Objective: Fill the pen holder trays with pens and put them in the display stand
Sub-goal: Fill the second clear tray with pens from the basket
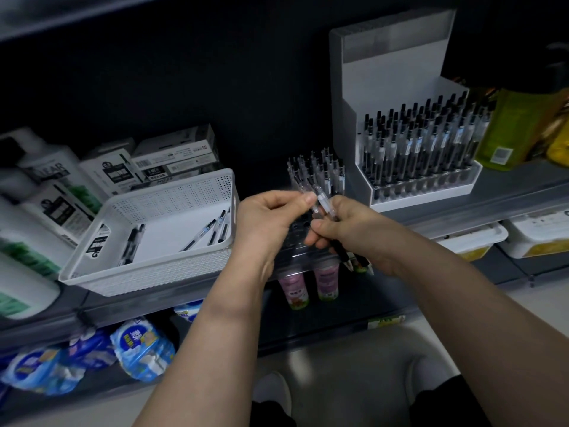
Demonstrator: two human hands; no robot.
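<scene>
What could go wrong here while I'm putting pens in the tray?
1. Your right hand grips several pens at once; as the left hand pinches one out, others may slip and fall to the floor.
2. The tray sits at the shelf's front edge, partly filled; pressing pens in might tip it off.
3. The basket seems to jut past the edge beside your left arm; a bump could dislodge it.

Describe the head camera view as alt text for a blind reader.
Above a partly filled clear pen tray, the left hand pinches one pen of the bundle gripped by the right hand. White basket of loose pens left, display stand with pens right.
</scene>
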